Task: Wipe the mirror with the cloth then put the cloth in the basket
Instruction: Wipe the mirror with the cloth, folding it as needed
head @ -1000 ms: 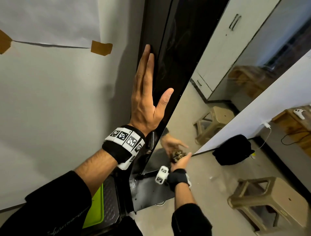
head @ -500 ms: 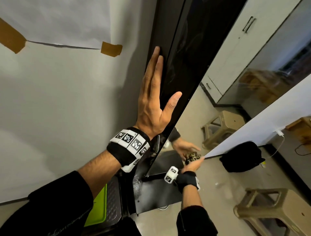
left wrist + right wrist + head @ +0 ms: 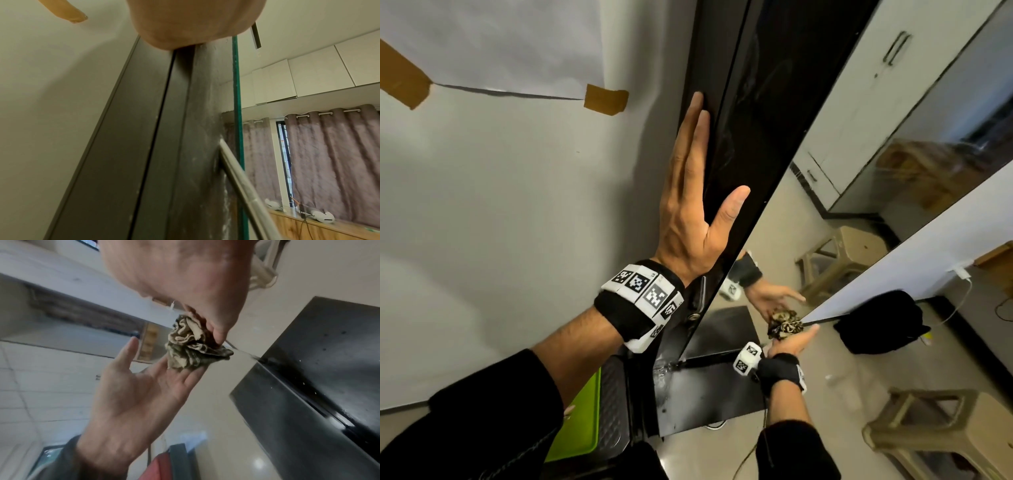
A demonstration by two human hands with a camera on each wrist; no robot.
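Observation:
A tall mirror (image 3: pixel 859 178) in a black frame (image 3: pixel 736 102) leans against the white wall. My left hand (image 3: pixel 705 150) lies flat on the frame's left side, fingers straight and pointing up, thumb spread; in the left wrist view only its palm (image 3: pixel 195 21) shows above the glass edge (image 3: pixel 238 113). Low on the glass, my right hand (image 3: pixel 791 341) presses a crumpled beige-and-dark cloth (image 3: pixel 784 323) against the mirror. In the right wrist view the cloth (image 3: pixel 189 347) sits under the fingertips (image 3: pixel 218 335), and the reflection shows straight fingers.
The mirror stands on a black base plate (image 3: pixel 705 394). A green flat thing (image 3: pixel 577 425) lies on the floor by the wall at lower left. A beige plastic stool (image 3: pixel 945 431) and a black bag (image 3: pixel 876 322) are on the floor at right.
My right hand has slid the cloth a little to the right along the lower glass. The left hand stays flat on the frame.

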